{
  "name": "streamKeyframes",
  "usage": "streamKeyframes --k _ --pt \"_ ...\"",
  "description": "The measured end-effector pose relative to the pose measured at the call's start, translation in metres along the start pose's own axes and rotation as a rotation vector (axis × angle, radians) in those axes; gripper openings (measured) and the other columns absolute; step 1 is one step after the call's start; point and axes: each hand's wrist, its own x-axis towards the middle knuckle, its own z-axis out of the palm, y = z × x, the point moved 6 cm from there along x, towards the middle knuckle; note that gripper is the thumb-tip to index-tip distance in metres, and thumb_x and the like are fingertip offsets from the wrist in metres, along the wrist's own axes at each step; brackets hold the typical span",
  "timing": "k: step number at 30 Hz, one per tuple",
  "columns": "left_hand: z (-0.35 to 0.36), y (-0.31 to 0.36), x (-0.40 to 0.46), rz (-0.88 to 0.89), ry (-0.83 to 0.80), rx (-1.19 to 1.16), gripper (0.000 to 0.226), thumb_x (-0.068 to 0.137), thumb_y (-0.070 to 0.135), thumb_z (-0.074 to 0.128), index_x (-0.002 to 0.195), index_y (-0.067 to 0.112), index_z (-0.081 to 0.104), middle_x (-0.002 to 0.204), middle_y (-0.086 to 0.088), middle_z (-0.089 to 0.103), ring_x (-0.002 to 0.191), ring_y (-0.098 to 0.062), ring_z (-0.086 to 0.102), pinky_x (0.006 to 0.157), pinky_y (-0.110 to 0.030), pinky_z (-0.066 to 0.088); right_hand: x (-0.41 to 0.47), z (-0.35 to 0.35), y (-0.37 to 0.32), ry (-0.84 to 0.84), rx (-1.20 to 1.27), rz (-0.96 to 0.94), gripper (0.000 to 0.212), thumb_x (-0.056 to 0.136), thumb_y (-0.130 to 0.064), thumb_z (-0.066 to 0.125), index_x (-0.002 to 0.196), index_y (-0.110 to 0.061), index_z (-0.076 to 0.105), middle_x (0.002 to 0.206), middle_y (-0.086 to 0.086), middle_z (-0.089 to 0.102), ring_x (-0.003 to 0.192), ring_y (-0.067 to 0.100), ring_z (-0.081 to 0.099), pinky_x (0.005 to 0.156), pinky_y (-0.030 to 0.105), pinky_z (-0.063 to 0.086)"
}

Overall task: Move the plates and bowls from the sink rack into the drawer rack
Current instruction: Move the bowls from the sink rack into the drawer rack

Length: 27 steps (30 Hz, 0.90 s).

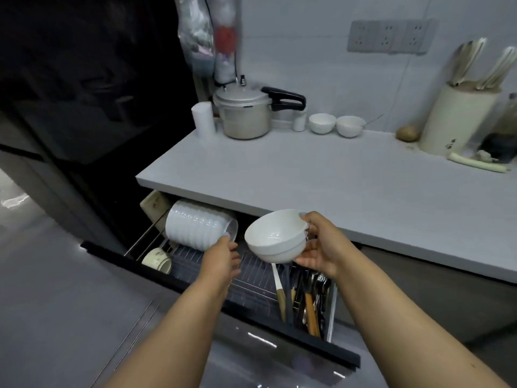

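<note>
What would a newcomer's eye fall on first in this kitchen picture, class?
First, the nested white bowls held in the right hand above the open drawer rack. Next, the row of white bowls lying on its side at the rack's left end, with the left hand touching its near rim. Then the pressure cooker at the back of the counter.

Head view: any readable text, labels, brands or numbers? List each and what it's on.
None can be read.
Pressure cooker: dark badge near the rim, too blurred.
Knife block: small dark mark low on the front, illegible.
Bowls in the right hand: mark by the fingers, too small.
</note>
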Motion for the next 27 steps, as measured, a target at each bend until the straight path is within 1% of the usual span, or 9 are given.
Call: streamKeyframes --k 4,6,11,12,14,16,19,24,27 --pt "-0.034 0.013 0.031 0.027 0.126 0.015 0.040 0.100 0.035 0.039 0.126 0.008 0.054 0.117 -0.008 0.059 0.105 -0.023 0.053 0.094 -0.038 0.043 0.040 0.037 -0.004 -0.054 -0.038 0.027 0.030 0.088 -0.040 0.053 0.101 -0.013 0.059 0.079 0.011 0.054 0.062 0.023 0.058 0.055 0.030 0.050" --pt "-0.048 0.024 0.049 0.041 0.181 0.051 0.040 0.099 0.037 0.040 0.127 0.012 0.053 0.123 -0.008 0.058 0.104 -0.023 0.052 0.099 -0.040 0.041 0.064 0.055 -0.008 -0.081 -0.063 0.042 0.029 0.089 -0.040 0.054 0.101 -0.014 0.058 0.081 0.012 0.054 0.064 0.023 0.058 0.054 0.030 0.051" --pt "-0.080 0.053 0.092 0.091 0.312 0.191 0.024 0.099 0.036 0.037 0.111 0.021 0.051 0.113 -0.001 0.056 0.100 -0.023 0.049 0.087 -0.029 0.035 0.122 0.097 -0.017 -0.135 -0.139 0.068 0.025 0.088 -0.039 0.055 0.095 -0.014 0.058 0.073 0.009 0.052 0.055 0.021 0.056 0.047 0.025 0.050" --pt "-0.086 0.055 0.105 0.098 0.322 0.222 0.030 0.095 0.043 0.037 0.110 0.021 0.052 0.114 0.000 0.057 0.101 -0.024 0.051 0.091 -0.030 0.037 0.133 0.105 -0.018 -0.147 -0.151 0.071 0.025 0.088 -0.039 0.055 0.095 -0.015 0.059 0.071 0.008 0.052 0.053 0.020 0.055 0.048 0.026 0.050" --pt "-0.098 0.051 0.136 0.114 0.336 0.228 0.062 0.076 0.062 0.036 0.116 0.018 0.055 0.125 -0.006 0.061 0.111 -0.029 0.056 0.102 -0.044 0.042 0.153 0.119 -0.017 -0.162 -0.177 0.082 0.026 0.087 -0.039 0.056 0.094 -0.015 0.059 0.070 0.007 0.052 0.052 0.019 0.055 0.050 0.026 0.050" --pt "-0.110 0.049 0.154 0.104 0.367 0.255 0.069 0.078 0.063 0.038 0.132 0.023 0.051 0.141 -0.009 0.052 0.126 -0.030 0.049 0.109 -0.048 0.035 0.170 0.132 -0.013 -0.167 -0.213 0.103 0.026 0.088 -0.040 0.056 0.094 -0.015 0.058 0.072 0.008 0.052 0.054 0.019 0.056 0.050 0.027 0.051" --pt "-0.127 0.055 0.157 0.123 0.426 0.362 0.056 0.098 0.041 0.038 0.146 0.012 0.036 0.152 -0.011 0.035 0.141 -0.028 0.031 0.115 -0.040 0.022 0.191 0.151 -0.001 -0.169 -0.267 0.144 0.024 0.089 -0.040 0.055 0.093 -0.016 0.056 0.074 0.008 0.053 0.057 0.020 0.057 0.048 0.026 0.051" --pt "-0.169 0.035 0.187 0.052 0.442 0.576 0.067 0.098 0.047 0.033 0.153 0.014 0.014 0.162 -0.008 0.007 0.149 -0.023 0.002 0.121 -0.045 0.005 0.223 0.182 0.035 -0.144 -0.360 0.211 0.022 0.091 -0.035 0.054 0.089 -0.014 0.057 0.069 0.007 0.055 0.057 0.019 0.055 0.049 0.026 0.052" --pt "-0.192 0.028 0.201 0.040 0.450 0.747 0.070 0.098 0.051 0.029 0.154 0.014 0.008 0.162 -0.007 -0.001 0.149 -0.021 -0.005 0.121 -0.045 -0.001 0.242 0.203 0.065 -0.113 -0.405 0.267 0.023 0.089 -0.034 0.058 0.083 -0.013 0.056 0.068 0.008 0.054 0.054 0.019 0.053 0.046 0.024 0.051"
